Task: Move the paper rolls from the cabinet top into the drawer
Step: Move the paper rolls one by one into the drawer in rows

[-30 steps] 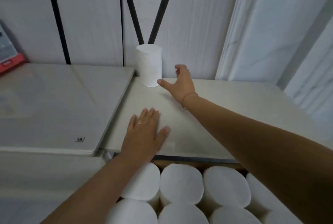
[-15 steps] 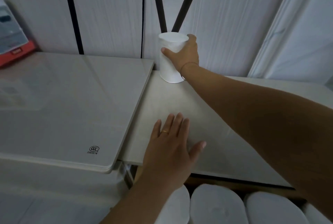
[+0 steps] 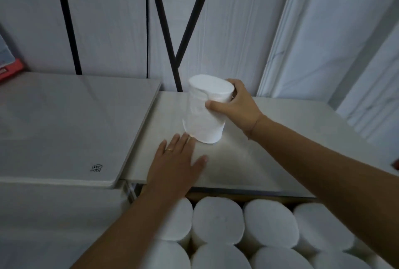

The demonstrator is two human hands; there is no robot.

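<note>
White wall behind, pale cabinet top in front, and one paper roll in our right hand
Our right hand holds the paper roll near its top end, with the thumb on the near side and the other fingers curled round the far side. The paper roll leans a little over the middle of the cabinet top, and we cannot tell if its bottom touches. Our left hand lies flat on the cabinet top, fingers straight and close together, thumb out, fingertips just beside the bottom of the paper roll. One finger has a gold ring. Below the front edge the drawer is open, and other rolls stand packed side by side in it. To the left lies a grey board with a red box at its far corner
</note>
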